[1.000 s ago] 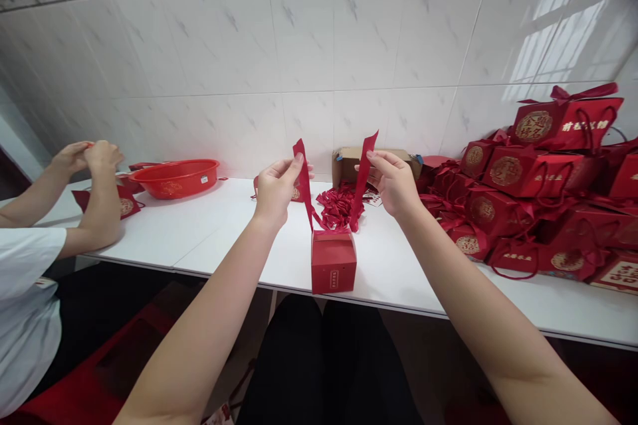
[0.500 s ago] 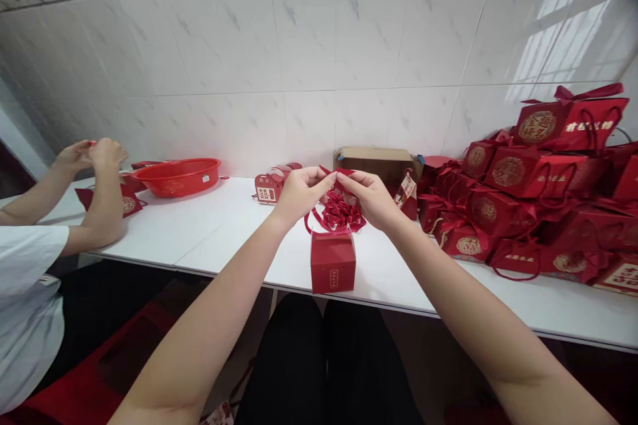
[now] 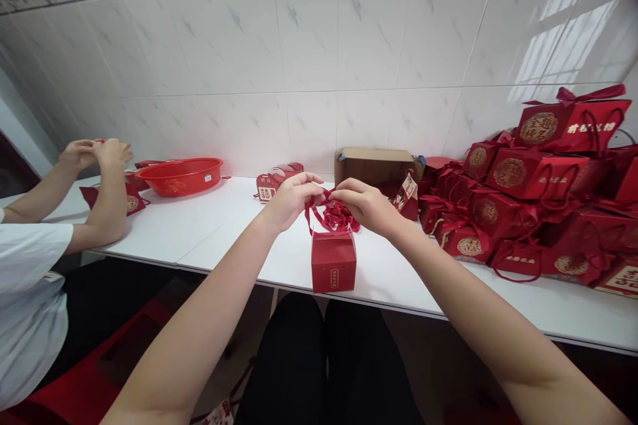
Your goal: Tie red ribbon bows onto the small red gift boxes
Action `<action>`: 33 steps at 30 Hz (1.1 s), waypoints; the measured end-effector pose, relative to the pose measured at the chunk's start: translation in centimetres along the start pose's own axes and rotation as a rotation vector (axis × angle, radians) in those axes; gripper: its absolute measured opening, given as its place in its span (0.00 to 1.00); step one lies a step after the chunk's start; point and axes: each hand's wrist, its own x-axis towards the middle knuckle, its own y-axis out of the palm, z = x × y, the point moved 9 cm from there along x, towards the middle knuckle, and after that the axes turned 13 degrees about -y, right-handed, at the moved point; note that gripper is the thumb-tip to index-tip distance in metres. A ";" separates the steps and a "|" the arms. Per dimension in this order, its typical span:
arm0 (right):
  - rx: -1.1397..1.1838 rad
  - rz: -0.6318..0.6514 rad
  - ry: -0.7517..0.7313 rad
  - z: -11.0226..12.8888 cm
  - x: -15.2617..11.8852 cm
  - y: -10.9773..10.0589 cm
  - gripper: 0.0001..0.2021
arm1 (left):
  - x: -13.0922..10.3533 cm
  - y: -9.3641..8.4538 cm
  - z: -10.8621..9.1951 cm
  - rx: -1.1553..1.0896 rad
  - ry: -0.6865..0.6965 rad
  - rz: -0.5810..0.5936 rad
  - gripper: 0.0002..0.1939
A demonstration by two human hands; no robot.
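A small red gift box (image 3: 333, 262) stands upright near the table's front edge, straight ahead of me. Just above and behind it, my left hand (image 3: 295, 200) pinches a red ribbon (image 3: 323, 198) between thumb and fingers. From the other side my right hand (image 3: 366, 204) grips the same ribbon, its fingertips close to those of the left. One ribbon loop hangs down at the left, by the box's top. Behind the box lies a heap of loose red ribbons (image 3: 339, 218), partly covered by my hands. The exact knot or fold at my fingertips is too small to make out.
Many red gift boxes (image 3: 513, 172) are stacked on the right of the white table (image 3: 214, 232). An open cardboard box (image 3: 376, 163) stands by the wall, a patterned box (image 3: 269, 184) left of it. Further left are a red basin (image 3: 182, 176) and a co-worker's hands (image 3: 107, 151).
My hands have come slightly lower and my fingertips have moved a little apart, drawing the ribbon between them. The red gift box stays in place.
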 end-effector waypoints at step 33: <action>0.102 -0.327 1.141 -6.9 -27.0 -0.2 0.13 | -7.7 -14.7 12.5 1.226 0.148 -0.695 0.09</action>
